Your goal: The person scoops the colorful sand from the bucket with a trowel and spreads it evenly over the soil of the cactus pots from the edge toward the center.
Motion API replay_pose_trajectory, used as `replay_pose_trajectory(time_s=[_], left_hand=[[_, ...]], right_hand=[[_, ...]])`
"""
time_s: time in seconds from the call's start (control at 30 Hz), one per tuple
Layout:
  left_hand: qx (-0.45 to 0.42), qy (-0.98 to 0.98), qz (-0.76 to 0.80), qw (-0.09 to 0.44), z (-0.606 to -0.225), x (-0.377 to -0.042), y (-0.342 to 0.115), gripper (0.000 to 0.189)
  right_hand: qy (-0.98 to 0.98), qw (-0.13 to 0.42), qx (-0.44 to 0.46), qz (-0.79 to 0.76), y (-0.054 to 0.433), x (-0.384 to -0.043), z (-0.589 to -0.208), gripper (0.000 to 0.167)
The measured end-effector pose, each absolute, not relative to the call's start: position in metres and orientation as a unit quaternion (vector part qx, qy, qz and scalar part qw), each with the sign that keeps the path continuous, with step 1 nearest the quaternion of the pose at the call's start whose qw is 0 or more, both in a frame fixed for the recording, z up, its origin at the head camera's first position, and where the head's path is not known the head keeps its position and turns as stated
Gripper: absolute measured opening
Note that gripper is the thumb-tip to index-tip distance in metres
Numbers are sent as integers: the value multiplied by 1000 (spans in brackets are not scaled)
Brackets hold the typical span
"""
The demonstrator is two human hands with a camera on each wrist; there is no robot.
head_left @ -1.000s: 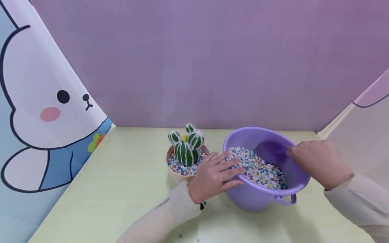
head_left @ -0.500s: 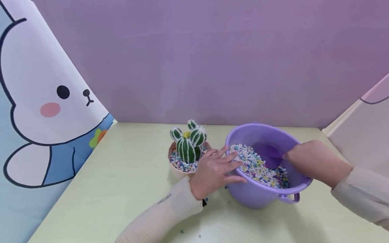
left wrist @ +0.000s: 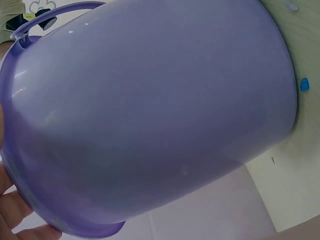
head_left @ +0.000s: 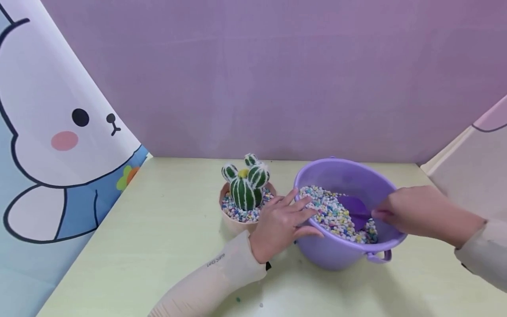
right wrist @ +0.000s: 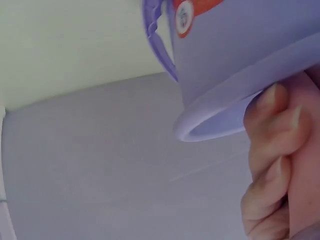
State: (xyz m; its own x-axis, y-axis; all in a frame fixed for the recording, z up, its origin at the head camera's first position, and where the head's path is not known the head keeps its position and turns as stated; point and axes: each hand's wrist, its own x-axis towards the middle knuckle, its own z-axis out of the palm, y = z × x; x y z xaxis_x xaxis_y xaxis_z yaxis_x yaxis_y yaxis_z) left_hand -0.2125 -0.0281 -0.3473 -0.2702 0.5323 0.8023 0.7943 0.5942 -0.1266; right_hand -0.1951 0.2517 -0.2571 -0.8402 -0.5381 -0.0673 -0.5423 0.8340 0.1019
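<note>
A purple bucket (head_left: 332, 255), its mouth tilted toward the head camera, holds many small coloured pebbles (head_left: 325, 211). My left hand (head_left: 279, 222) lies against the bucket's left side, fingers spread and fairly straight over the rim. In the left wrist view, fingertips (left wrist: 45, 232) touch the rim edge. Inside the bucket, my right hand (head_left: 416, 211) grips a dark purple scoop (head_left: 354, 209), whose blade touches the pebbles; its handle is mostly hidden by the fingers. The right wrist view shows the right hand's curled fingers (right wrist: 270, 165) beside the bucket rim (right wrist: 220, 107).
Left of the bucket stands a peach pot (head_left: 233, 225) of similar pebbles with a green-and-white toy cactus (head_left: 245, 191). A few stray pebbles, one of them blue (left wrist: 304, 84), lie on the pale table (head_left: 166, 220). A purple wall (head_left: 253, 79) rises behind the table.
My right hand has pushed the scoop down from the bucket's far right wall, leftward into the pebbles. The left hand keeps its place on the rim. The head view has shifted slightly.
</note>
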Motion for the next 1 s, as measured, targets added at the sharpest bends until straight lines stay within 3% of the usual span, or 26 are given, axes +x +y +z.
replay_pose_trajectory(time_s=[0.5,1.0], left_hand=[[-419,-780,-137,444,-347,-215,-25,48],[-415,-798,-122,420,-343,-217,-19,49]], right_hand=[[953,183,-204,-126,262,-214,-240,27],[952,160,-197,-169,272,-225,-243,24]])
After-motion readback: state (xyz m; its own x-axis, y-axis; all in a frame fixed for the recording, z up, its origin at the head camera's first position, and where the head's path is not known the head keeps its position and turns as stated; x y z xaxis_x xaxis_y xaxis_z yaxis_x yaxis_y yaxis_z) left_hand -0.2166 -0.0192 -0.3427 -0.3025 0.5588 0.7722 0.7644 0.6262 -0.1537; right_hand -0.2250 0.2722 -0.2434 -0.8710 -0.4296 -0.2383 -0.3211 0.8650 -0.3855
